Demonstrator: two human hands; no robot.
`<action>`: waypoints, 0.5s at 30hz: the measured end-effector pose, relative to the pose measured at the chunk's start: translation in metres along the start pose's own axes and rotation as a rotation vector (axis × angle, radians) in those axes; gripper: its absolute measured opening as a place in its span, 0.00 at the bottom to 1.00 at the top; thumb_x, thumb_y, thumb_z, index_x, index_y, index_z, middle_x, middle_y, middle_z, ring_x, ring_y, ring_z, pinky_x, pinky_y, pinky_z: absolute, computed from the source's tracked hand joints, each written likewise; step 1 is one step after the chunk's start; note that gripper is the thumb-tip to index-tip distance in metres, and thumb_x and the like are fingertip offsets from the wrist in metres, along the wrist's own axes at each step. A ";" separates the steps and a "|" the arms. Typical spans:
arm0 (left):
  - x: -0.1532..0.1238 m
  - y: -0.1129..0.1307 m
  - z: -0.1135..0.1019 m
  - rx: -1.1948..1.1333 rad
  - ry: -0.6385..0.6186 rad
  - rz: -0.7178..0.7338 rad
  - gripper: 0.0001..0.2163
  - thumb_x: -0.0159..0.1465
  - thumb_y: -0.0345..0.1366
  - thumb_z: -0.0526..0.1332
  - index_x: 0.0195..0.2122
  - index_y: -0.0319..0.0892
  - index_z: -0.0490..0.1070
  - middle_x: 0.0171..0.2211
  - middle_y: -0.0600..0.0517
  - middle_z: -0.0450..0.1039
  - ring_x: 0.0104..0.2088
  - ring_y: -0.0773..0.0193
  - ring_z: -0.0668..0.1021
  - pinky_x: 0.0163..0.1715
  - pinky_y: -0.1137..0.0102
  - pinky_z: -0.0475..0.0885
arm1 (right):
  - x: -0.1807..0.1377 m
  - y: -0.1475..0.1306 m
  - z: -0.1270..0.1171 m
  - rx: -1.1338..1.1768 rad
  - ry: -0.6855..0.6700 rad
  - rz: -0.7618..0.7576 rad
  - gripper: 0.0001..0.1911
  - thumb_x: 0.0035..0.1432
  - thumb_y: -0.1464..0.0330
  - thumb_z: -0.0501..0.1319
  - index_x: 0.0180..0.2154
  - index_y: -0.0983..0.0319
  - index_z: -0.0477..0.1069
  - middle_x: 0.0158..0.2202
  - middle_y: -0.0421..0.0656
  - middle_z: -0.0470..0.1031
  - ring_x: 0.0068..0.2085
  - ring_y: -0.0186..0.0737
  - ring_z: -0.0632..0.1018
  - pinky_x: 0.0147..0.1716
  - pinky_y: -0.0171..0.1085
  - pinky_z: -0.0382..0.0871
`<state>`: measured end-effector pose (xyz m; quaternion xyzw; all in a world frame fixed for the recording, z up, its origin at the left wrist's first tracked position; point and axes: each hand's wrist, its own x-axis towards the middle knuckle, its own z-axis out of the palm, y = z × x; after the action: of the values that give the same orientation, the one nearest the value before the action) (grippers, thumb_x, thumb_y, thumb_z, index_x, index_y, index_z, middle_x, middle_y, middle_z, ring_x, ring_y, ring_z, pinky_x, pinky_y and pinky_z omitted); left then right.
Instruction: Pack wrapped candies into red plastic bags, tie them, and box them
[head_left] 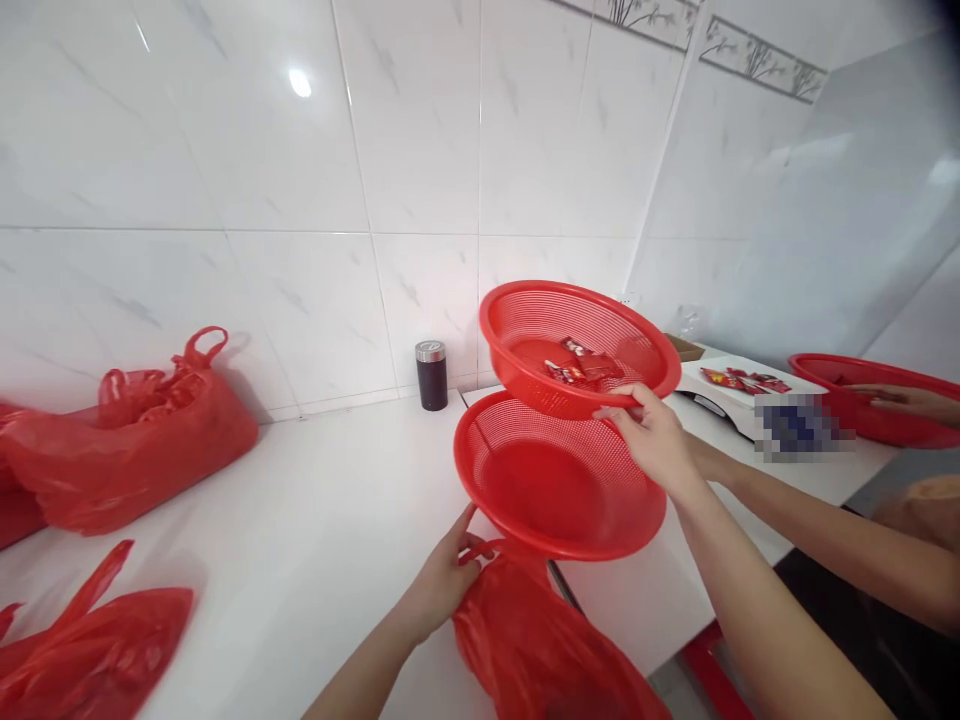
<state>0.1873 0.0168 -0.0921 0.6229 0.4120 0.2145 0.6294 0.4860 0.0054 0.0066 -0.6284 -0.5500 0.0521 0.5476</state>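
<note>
My left hand (439, 585) is closed on the handle of a red plastic bag (540, 640), which hangs over the front of the table. Its fingertips are close to the rim of a red colander basket (544, 500) standing on the tabletop with a bare bottom. Above that basket, a second red colander (517, 340) is held slightly tilted, with a few small wrapped packets (574, 365) inside. My right hand (651, 440) grips this upper colander by its near right rim. A co-worker's forearm reaches in behind my right hand; that hand is mostly hidden.
A white scale (739, 390) carrying red packets stands to the right. Beyond it, a co-worker's other hand (911, 400) is at another red basket (847, 375). A dark tumbler (431, 378) stands near the tiled wall. Filled red bags (150, 440) lie on the left.
</note>
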 end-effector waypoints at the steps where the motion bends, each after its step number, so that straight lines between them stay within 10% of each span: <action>1: 0.005 0.001 0.004 0.005 -0.017 0.013 0.38 0.56 0.28 0.53 0.69 0.45 0.44 0.46 0.47 0.71 0.37 0.63 0.76 0.32 0.72 0.70 | -0.007 -0.011 0.003 0.022 -0.032 -0.025 0.08 0.60 0.61 0.56 0.40 0.57 0.66 0.35 0.42 0.79 0.40 0.43 0.79 0.41 0.41 0.70; 11: -0.086 -0.029 -0.054 -0.104 0.170 -0.074 0.21 0.56 0.44 0.63 0.49 0.43 0.74 0.51 0.44 0.76 0.51 0.50 0.76 0.51 0.61 0.69 | -0.098 -0.076 0.027 0.123 -0.494 -0.199 0.08 0.66 0.63 0.54 0.43 0.56 0.68 0.41 0.41 0.75 0.41 0.37 0.76 0.39 0.33 0.69; 15: -0.144 -0.064 -0.067 -0.163 0.270 -0.090 0.22 0.46 0.50 0.70 0.39 0.43 0.80 0.35 0.45 0.82 0.37 0.45 0.81 0.40 0.57 0.76 | -0.118 -0.078 0.043 0.057 -0.618 -0.176 0.10 0.66 0.62 0.52 0.42 0.57 0.68 0.39 0.42 0.76 0.39 0.37 0.76 0.36 0.33 0.69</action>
<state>0.0373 -0.0640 -0.1097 0.5163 0.5016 0.3006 0.6257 0.3622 -0.0723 -0.0158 -0.5173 -0.7409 0.2085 0.3743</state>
